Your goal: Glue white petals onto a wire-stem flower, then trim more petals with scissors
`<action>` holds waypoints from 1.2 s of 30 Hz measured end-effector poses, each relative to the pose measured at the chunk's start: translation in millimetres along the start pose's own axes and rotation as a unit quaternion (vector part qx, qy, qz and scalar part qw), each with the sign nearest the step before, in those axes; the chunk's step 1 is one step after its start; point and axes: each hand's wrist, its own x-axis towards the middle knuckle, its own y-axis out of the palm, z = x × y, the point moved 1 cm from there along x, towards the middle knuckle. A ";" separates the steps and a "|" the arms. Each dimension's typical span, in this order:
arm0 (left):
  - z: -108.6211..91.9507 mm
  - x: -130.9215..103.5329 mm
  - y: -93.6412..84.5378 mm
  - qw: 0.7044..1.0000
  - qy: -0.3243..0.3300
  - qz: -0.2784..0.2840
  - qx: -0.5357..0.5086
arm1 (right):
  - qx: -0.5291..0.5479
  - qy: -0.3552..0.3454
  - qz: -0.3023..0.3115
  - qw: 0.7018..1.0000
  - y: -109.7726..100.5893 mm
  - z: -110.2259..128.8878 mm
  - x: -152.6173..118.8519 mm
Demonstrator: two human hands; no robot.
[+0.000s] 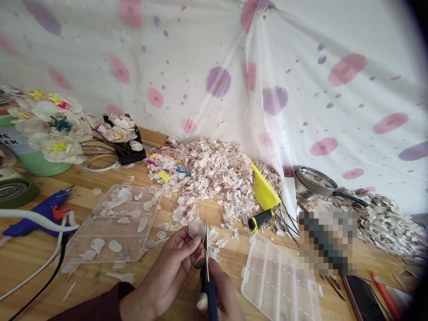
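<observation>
My left hand [169, 269] pinches a pale, papery, petal-like flake [196, 227] between thumb and fingers, low in the middle of the head view. Closed around the dark blue handles of a pair of scissors [211, 294] is my right hand [227, 292]. The blades point up and away beside the flake; I cannot tell whether they touch it. Just beyond both hands lies a big heap of similar flakes [210, 165]. To the left, a clear plastic compartment box [110, 223] has loose flakes on it.
A blue glue gun [36, 214] with cables lies at left, near white handmade flowers [60, 125]. At right are another clear divided tray [277, 276], a yellow-and-black handle [261, 220], a pan [316, 180], a phone [364, 298] and a second heap [384, 223].
</observation>
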 end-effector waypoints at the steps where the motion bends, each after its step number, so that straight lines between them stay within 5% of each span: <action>1: -0.4 0.0 0.3 1.000 0.000 -0.001 -0.005 | 0.003 0.004 -0.001 1.000 0.0 -0.2 -0.5; 14: -5.0 -0.3 6.3 1.000 0.006 -0.004 -0.027 | -0.001 0.036 -0.025 0.999 10.4 71.9 21.5; 21: -7.7 1.0 0.9 1.000 0.005 -0.004 -0.018 | -0.011 0.000 -0.054 0.998 13.7 63.2 21.0; 27: -9.1 3.2 -2.9 1.000 0.011 -0.007 0.004 | -0.043 -0.005 0.017 0.999 7.5 60.5 27.1; 36: -10.4 2.7 -0.7 1.000 0.000 0.022 0.006 | 0.108 0.039 -0.030 0.993 13.0 48.1 25.0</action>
